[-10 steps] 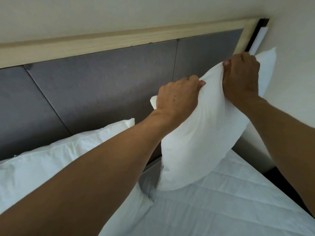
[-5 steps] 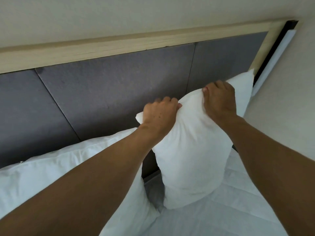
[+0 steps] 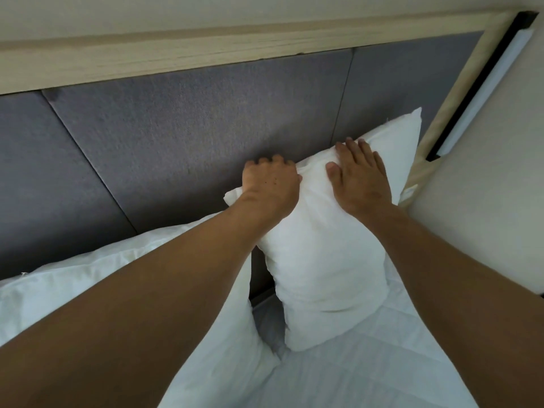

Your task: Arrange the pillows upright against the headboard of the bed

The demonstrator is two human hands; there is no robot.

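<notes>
A white pillow (image 3: pixel 323 269) stands upright on the mattress, its back against the grey padded headboard (image 3: pixel 191 136) near the right end. My left hand (image 3: pixel 270 187) grips the pillow's top edge with curled fingers. My right hand (image 3: pixel 362 178) lies flat on the pillow's upper front, fingers spread, pressing it toward the headboard. A second white pillow (image 3: pixel 97 278) leans against the headboard to the left, partly hidden under my left forearm.
A light wooden frame (image 3: pixel 176 54) borders the headboard on top and on the right. A beige wall (image 3: pixel 485 207) stands close on the right. The white quilted mattress (image 3: pixel 368 372) spreads out in front of the pillows.
The right pillow has come down from mid-air and now rests upright against the headboard. My right hand has let go of its top edge and lies flat on it.
</notes>
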